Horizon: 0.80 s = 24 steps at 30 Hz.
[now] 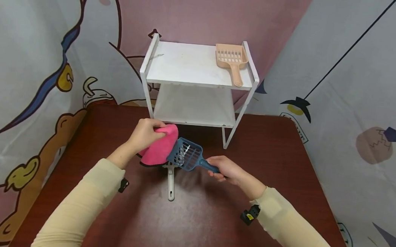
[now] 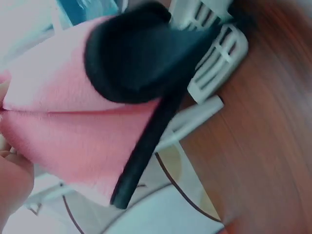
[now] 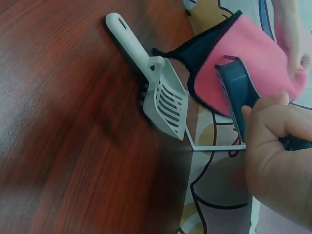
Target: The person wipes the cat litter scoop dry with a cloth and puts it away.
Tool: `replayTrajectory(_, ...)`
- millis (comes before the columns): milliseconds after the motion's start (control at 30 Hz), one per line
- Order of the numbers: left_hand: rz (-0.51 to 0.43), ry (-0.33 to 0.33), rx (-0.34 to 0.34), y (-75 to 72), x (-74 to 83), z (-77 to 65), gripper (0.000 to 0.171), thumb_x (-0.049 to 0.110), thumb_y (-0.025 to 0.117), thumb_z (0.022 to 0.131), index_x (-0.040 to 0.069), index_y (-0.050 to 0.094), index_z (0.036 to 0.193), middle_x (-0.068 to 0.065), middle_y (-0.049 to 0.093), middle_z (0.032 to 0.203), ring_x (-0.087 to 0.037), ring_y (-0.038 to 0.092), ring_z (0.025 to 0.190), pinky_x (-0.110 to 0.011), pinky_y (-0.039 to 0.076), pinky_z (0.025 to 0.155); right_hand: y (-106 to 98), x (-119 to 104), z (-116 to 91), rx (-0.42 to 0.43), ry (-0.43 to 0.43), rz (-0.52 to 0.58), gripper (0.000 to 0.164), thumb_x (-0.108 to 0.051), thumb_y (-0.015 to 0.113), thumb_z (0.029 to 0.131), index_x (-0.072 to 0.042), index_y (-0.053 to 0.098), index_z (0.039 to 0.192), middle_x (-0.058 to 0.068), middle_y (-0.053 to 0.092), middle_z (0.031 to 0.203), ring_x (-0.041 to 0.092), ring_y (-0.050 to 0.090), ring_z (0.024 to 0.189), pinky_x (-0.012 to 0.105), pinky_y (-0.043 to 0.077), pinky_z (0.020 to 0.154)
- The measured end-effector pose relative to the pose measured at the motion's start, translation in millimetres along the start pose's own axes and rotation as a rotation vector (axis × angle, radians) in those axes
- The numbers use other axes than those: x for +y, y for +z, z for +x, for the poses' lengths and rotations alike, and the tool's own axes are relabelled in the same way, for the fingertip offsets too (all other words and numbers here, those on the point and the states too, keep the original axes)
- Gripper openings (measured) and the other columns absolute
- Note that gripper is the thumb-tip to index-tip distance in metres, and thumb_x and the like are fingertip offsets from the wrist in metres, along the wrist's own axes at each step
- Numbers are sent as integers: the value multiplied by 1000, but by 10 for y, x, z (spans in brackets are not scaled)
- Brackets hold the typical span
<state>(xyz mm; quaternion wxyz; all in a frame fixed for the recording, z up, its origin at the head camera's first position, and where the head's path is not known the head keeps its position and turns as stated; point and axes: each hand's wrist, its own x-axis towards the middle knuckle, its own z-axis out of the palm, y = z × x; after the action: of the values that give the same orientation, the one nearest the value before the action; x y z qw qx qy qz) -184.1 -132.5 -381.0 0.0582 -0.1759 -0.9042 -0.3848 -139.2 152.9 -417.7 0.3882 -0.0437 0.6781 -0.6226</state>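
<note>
My left hand (image 1: pixel 145 134) pinches a pink cloth (image 1: pixel 159 148) with black edging by its upper part. In the left wrist view the cloth (image 2: pixel 83 136) hangs folded, its dark edge curling over. The handle of a blue slotted litter scoop (image 1: pixel 190 155) is gripped in my right hand (image 1: pixel 225 168). The cloth overlaps the far end of the scoop's basket in the head view. Below both, a pale grey litter scoop (image 3: pixel 168 102) lies on the table, its handle (image 1: pixel 171 186) towards me and its basket mostly hidden by the cloth in the head view.
A white two-tier shelf (image 1: pixel 187 68) stands at the back of the dark red-brown wooden table (image 1: pixel 184 228). On its top right lies a beige litter scoop (image 1: pixel 234 61). Cartoon-printed wall coverings (image 1: pixel 340 71) surround the table's back and sides.
</note>
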Motion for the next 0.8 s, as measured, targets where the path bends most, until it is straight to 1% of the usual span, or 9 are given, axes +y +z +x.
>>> replayTrajectory(67, -28, 21, -25, 50, 80, 10, 10, 5, 71, 78, 2, 72, 88, -12, 69, 85, -18, 52, 67, -25, 42, 60, 30, -7, 25, 16, 4, -12, 33, -17, 30, 102, 9, 46, 114, -4, 47, 60, 2, 27, 38, 16, 23, 40)
replayTrajectory(167, -69, 46, -89, 161, 192, 12, 8, 6, 71, 79, 3, 71, 86, -7, 62, 74, -15, 45, 63, -24, 37, 57, 82, -26, 71, 45, 3, -54, 33, -17, 31, 102, 9, 49, 111, -4, 47, 59, 3, 27, 37, 17, 24, 41)
replayTrajectory(300, -99, 75, -164, 326, 268, 4, 8, 11, 72, 80, 4, 70, 84, -2, 53, 67, -12, 40, 62, -22, 33, 57, 151, -63, 116, 80, 5, -117, 31, -17, 33, 101, 6, 53, 109, -3, 48, 57, 4, 29, 37, 18, 26, 40)
replayTrajectory(367, -110, 73, -180, 385, 268, -7, 10, 13, 73, 80, 4, 70, 85, -1, 54, 67, -11, 41, 63, -21, 34, 57, 179, -82, 126, 88, 3, -137, 31, -16, 33, 101, 6, 53, 111, -2, 48, 57, 4, 30, 37, 19, 26, 40)
replayTrajectory(433, -130, 55, -181, 428, 253, -19, 11, 13, 73, 79, 4, 71, 86, -1, 59, 70, -10, 43, 63, -20, 36, 57, 195, -89, 130, 88, 2, -127, 31, -16, 34, 101, 6, 52, 114, -2, 48, 57, 5, 30, 37, 19, 26, 40)
replayTrajectory(533, -164, 22, -181, 471, 215, -30, 13, 13, 73, 79, 4, 72, 89, -4, 63, 73, -9, 45, 62, -20, 38, 57, 198, -81, 127, 69, -21, -115, 33, -16, 34, 102, 6, 51, 118, -1, 49, 58, 5, 30, 38, 18, 25, 40)
replayTrajectory(600, -166, 15, -187, 494, 188, -31, 13, 14, 72, 80, 5, 72, 90, -4, 65, 74, -9, 46, 61, -20, 39, 57, 198, -70, 120, 52, -33, -98, 33, -17, 33, 102, 6, 50, 119, -1, 49, 59, 5, 30, 38, 18, 25, 40)
replayTrajectory(667, -152, 18, -204, 510, 164, -30, 13, 15, 72, 81, 6, 72, 89, -3, 64, 73, -9, 46, 60, -20, 39, 57, 197, -60, 112, 41, -45, -96, 34, -18, 33, 102, 6, 51, 119, -1, 48, 59, 6, 30, 38, 18, 24, 40)
replayTrajectory(800, -72, 28, -248, 517, 140, -32, 9, 17, 72, 81, 10, 73, 85, 1, 65, 73, -8, 48, 63, -20, 40, 59, 208, -46, 99, 46, -54, -93, 34, -19, 34, 102, 5, 53, 117, 0, 48, 59, 6, 28, 39, 17, 23, 39)
